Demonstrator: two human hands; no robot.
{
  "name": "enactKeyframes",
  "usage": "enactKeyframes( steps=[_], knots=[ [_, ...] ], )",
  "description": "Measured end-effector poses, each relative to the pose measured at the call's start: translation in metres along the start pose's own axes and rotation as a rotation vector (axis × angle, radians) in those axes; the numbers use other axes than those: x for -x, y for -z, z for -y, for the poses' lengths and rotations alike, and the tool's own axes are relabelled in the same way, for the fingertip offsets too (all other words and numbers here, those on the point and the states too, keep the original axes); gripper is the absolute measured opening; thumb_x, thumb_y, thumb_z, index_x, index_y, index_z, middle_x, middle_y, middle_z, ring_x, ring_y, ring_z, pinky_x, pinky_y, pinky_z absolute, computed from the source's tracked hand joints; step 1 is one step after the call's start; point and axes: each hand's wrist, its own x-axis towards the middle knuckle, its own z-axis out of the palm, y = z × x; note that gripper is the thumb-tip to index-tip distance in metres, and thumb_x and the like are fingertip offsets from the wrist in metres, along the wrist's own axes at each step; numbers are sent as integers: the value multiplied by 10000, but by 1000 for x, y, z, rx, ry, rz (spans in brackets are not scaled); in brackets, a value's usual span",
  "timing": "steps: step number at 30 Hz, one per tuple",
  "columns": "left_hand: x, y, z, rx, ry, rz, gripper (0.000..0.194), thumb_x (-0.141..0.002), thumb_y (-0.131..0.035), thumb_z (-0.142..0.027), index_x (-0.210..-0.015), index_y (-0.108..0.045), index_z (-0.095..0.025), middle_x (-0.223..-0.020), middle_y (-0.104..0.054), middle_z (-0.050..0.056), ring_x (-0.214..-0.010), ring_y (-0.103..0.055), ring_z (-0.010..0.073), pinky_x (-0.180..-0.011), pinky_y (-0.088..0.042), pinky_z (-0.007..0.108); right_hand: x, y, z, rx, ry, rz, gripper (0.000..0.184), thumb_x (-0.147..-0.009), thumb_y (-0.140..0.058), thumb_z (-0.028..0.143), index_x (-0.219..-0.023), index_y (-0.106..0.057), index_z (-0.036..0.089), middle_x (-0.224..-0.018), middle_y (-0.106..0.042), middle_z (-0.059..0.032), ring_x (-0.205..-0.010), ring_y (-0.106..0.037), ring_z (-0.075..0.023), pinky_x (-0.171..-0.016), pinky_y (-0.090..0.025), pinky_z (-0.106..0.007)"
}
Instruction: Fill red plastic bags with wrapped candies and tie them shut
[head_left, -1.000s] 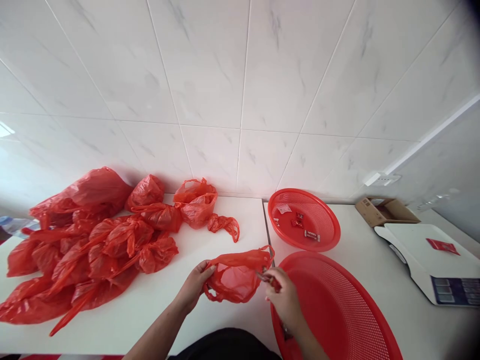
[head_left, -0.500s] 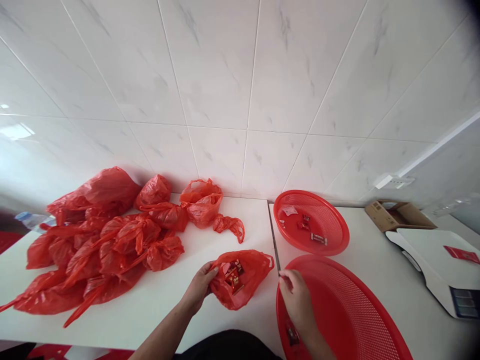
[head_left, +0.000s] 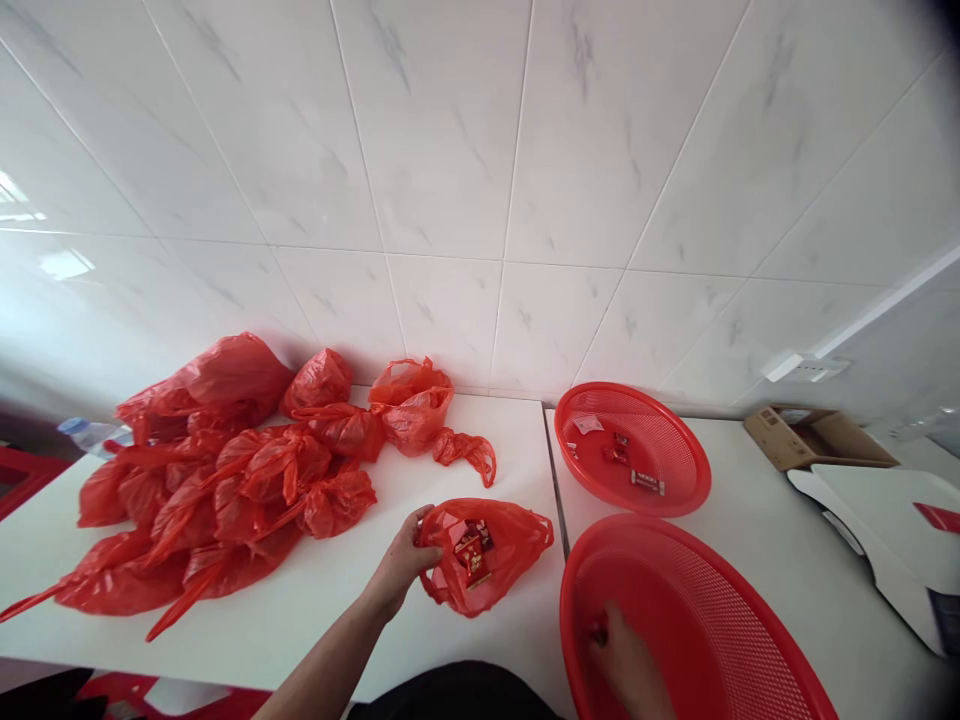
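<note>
My left hand (head_left: 405, 562) is closed on the left rim of a red plastic bag (head_left: 514, 545), keeping its mouth spread on the white table. Inside the bag lie several small wrapped candies (head_left: 472, 558) in red and dark wrappers. Down inside the large red plastic basket (head_left: 694, 610), my right hand (head_left: 626, 650) has its fingers closed around a small dark wrapped candy (head_left: 598, 634); part of the piece is hidden by the fingers. Behind it, a smaller red basket (head_left: 634, 440) holds a few wrapped pieces (head_left: 646, 482) and a pale pink packet (head_left: 589, 424).
Several filled, tied red bags (head_left: 247, 480) are heaped at the left. An open red bag (head_left: 412, 405) and a crumpled one (head_left: 466, 452) sit near the tiled wall. On the right stand a cardboard box (head_left: 814, 438) and a white scale (head_left: 885, 530) with a red packet (head_left: 937, 517) on it.
My right hand has gone from the large basket's left rim down into it, onto the candy. My left hand still holds the bag. The view has turned slightly left.
</note>
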Motion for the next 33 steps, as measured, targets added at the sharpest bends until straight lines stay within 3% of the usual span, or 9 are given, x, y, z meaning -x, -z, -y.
enactKeyframes(
  steps=[4,9,12,14,16,19,22,27,33],
  knots=[
    [5,2,-1,2,-2,-9,759,-580,-658,-65,-1289,-425,-199,-1003,-664,70,-815,-638,195,-773,-521,353,-12,13,60,-104,107,16,272,-714,-499,308,-980,-467,259,-900,-654,-33,-807,-645,-215,-671,-477,-315],
    [6,-2,-6,-37,-39,17,756,-628,-590,-58,-1332,-353,-196,-985,-640,52,-780,-624,159,-735,-512,308,-16,-8,129,-238,387,125,466,-720,-565,310,-1158,-427,234,-1023,-601,-49,-844,-630,-189,-697,-530,-300],
    [5,-5,-7,-64,-46,-1,815,-613,-587,-47,-1365,-307,-188,-998,-628,57,-794,-623,158,-717,-505,289,-29,-20,141,-11,531,-94,549,-751,-599,307,-1262,-413,230,-1241,-519,-108,-1086,-562,-248,-852,-504,-369],
    [5,-5,-7,-91,-51,0,856,-606,-602,-56,-1387,-279,-191,-1047,-624,79,-846,-631,181,-722,-508,297,-39,-22,138,191,518,-234,568,-735,-640,271,-1263,-447,184,-1300,-481,-166,-1202,-478,-307,-933,-448,-422],
    [4,-3,-10,-150,-76,9,859,-610,-607,-66,-1393,-282,-201,-1108,-619,98,-912,-632,199,-743,-508,300,-48,-20,133,354,420,-216,504,-688,-696,236,-1161,-546,145,-1265,-509,-211,-1208,-457,-364,-930,-418,-464],
    [0,6,-24,-443,-135,-51,712,-648,-530,-58,-1332,-395,-200,-1128,-634,98,-884,-633,174,-706,-497,263,-56,-7,127,412,340,-48,122,-703,-660,198,-809,-651,139,-980,-642,-198,-1062,-549,-375,-878,-402,-485],
    [-5,18,-57,-820,-208,-193,466,-703,-473,-74,-1149,-571,-170,-835,-675,57,-687,-608,153,-631,-454,253,-63,15,131,324,358,56,164,-786,-544,243,-664,-618,164,-774,-664,-118,-828,-626,-273,-774,-439,-403],
    [4,18,-129,-892,-386,-293,288,-780,-526,-258,-1054,-592,-200,-659,-536,-35,-618,-533,144,-612,-411,250,-71,57,153,-90,415,197,308,-864,-435,465,-830,-584,198,-881,-683,-41,-829,-632,-186,-753,-460,-310],
    [37,-16,-163,-838,-505,-95,360,-761,-568,-240,-1118,-543,-208,-674,-491,-60,-606,-500,118,-595,-438,231,-56,68,181,-564,476,121,332,-693,-687,486,-656,-530,195,-1176,-592,-96,-1099,-532,-258,-895,-427,-359]
  ],
)
